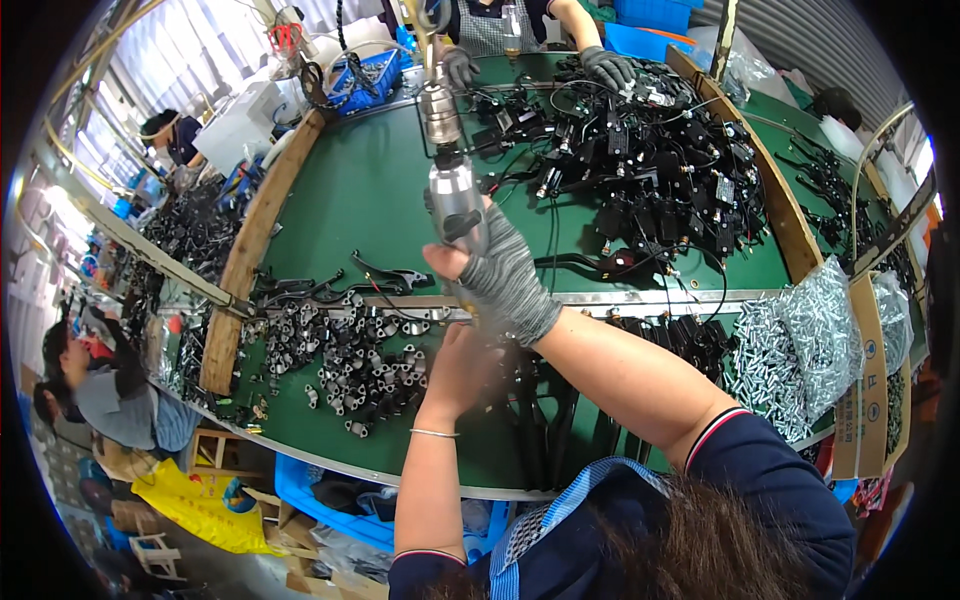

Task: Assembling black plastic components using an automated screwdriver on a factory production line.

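Note:
My right hand point(508, 280), in a grey striped glove with bare fingertips, is closed around a silver power screwdriver point(455, 190) that hangs from above. The tool's lower end is blurred and mostly hidden by that hand. Just below it, my bare left hand point(460, 370) has its fingers drawn together near the metal strip; what they hold is hidden. Left of this hand lies a pile of small black and silver clamps point(375, 365). Several black levers point(390, 278) rest beyond the clamps, along the strip.
Black lever assemblies with cables point(655, 170) are heaped at the far right. Silver screws point(770, 370) spill from a plastic bag point(825, 325) beside a cardboard box point(862, 400). Wooden rails point(262, 240) border the green table point(350, 200). A co-worker's gloved hand point(607, 70) touches the far heap.

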Tool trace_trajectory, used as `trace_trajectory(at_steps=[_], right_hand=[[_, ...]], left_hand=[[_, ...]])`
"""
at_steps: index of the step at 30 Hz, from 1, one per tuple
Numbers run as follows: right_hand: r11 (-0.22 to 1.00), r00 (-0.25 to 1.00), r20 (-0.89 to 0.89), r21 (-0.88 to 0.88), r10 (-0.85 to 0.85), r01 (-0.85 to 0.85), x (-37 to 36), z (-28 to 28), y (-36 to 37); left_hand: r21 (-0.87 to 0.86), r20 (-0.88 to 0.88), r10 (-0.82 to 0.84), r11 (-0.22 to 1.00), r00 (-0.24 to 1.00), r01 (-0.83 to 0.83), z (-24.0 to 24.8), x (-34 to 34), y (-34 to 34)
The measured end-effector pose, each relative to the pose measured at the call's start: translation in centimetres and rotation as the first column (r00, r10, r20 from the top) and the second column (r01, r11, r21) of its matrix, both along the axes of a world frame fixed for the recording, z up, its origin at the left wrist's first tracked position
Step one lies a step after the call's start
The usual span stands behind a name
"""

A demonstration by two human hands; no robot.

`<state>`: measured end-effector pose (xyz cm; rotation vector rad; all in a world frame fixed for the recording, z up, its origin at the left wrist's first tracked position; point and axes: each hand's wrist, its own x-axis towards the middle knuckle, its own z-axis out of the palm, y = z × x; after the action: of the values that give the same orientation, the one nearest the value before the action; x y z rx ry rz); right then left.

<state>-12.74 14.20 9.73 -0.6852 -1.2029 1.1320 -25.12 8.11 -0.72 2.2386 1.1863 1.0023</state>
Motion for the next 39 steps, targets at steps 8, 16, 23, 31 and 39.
trace_trajectory(at_steps=[8, 16, 23, 31, 39], right_hand=[[1.000, 0.985, 0.171, -0.005, 0.014, -0.014, -0.2, -0.3, 0.0], [0.991, 0.971, 0.236, 0.114, 0.036, -0.064, 0.0, -1.2, -0.7], [0.981, 0.981, -0.083, 0.068, -0.174, 0.179, 11.1, 1.0, -1.2], [0.831, 0.655, 0.512, 0.359, -0.555, 0.424, 19.2, -2.5, -6.8], [0.824, 0.497, 0.817, -0.049, -0.292, 0.565, 37.6, -5.9, -23.3]], left_hand=[[-0.029, -0.048, 0.001, 1.000, 0.999, -0.002, 0.3, 0.0, 0.2], [-0.181, 0.061, 0.162, 0.972, 0.985, -0.149, -1.3, 0.3, -1.3], [0.186, 0.064, 0.656, 0.732, 0.752, -0.655, -1.8, -4.3, -9.5], [0.067, -0.197, 0.850, 0.510, 0.489, -0.858, -3.0, -9.3, -10.5], [0.070, -0.376, 0.795, 0.537, 0.476, -0.841, -0.8, -3.7, -9.1]])
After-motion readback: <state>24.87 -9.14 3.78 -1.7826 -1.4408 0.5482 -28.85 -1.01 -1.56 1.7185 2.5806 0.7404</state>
